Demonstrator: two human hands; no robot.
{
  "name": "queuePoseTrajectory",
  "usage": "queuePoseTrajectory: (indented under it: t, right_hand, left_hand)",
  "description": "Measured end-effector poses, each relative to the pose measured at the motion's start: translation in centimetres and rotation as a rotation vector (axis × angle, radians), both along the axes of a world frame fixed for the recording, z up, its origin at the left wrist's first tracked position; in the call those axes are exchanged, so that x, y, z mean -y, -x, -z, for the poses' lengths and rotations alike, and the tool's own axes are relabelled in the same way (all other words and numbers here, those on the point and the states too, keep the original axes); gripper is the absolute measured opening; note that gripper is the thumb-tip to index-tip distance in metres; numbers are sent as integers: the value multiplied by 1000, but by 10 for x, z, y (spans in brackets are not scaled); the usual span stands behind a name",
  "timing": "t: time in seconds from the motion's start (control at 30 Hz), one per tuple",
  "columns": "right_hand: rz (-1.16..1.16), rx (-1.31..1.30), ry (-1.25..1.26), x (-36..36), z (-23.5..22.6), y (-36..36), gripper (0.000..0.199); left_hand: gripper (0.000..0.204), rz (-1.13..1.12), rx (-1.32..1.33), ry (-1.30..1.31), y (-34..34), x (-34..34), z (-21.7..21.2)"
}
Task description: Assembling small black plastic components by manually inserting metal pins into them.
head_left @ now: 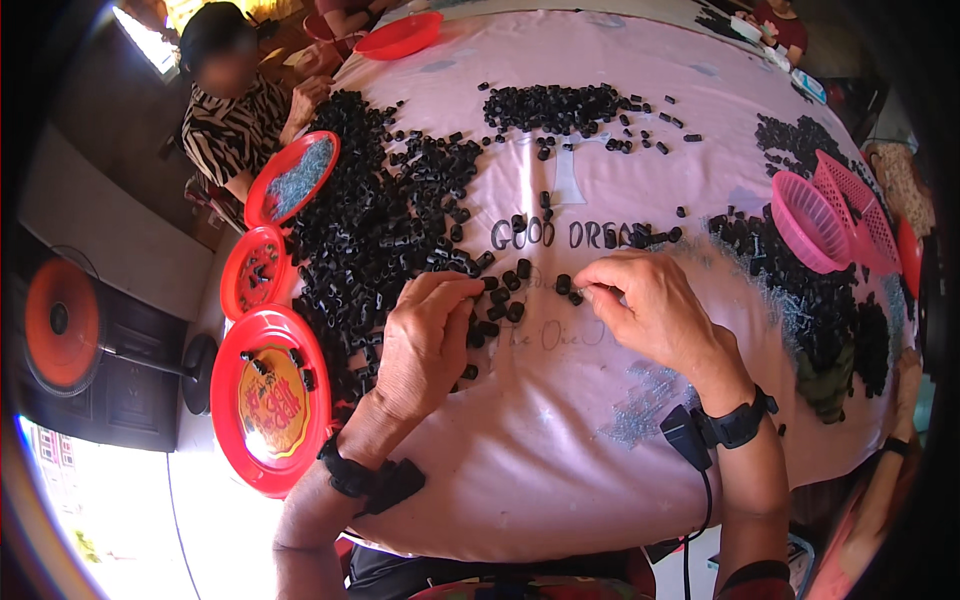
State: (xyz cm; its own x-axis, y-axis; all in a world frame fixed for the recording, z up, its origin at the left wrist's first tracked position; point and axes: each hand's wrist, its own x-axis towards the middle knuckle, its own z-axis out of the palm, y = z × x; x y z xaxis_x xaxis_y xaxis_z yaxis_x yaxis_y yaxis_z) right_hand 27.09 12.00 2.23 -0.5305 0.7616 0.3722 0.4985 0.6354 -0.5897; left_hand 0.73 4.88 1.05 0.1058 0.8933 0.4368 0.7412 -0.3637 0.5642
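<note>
Near the centre of the frame we see a loose cluster of small black pieces (501,296), lying between two bare hands. The left hand (425,335), left of centre, is curled, its fingertips at the cluster's edge; we cannot tell whether they hold anything. The right hand (650,310), right of centre, has thumb and forefinger narrowed to a pinch beside a short black piece (564,284), and we cannot tell whether it grips one. Both wrists wear dark straps (740,425). Beneath lies a bench covered by a pale pink cloth (560,440) with dark lettering. A large black heap (350,230) spreads left of the cluster; a smaller heap (550,108) sits at upper centre. Below the right hand we find scattered pale bits (645,405). A round red plate (224,410) holds several black pieces at lower left, and a pink basket (815,235) stands at right. At upper left sits a person in a striped top (225,135).
</note>
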Motion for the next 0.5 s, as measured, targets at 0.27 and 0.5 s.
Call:
queuePoseTrajectory:
  t: [0.27, 0.5]
  right_hand:
    - [-49, 21, -22, 4, 1, 7, 10]
    - [-105, 6, -39, 14, -2, 20, 7]
  left_hand:
    - [24, 40, -90, 51, -7, -2, -3]
    - [22, -23, -133, 141, -10, 1, -9]
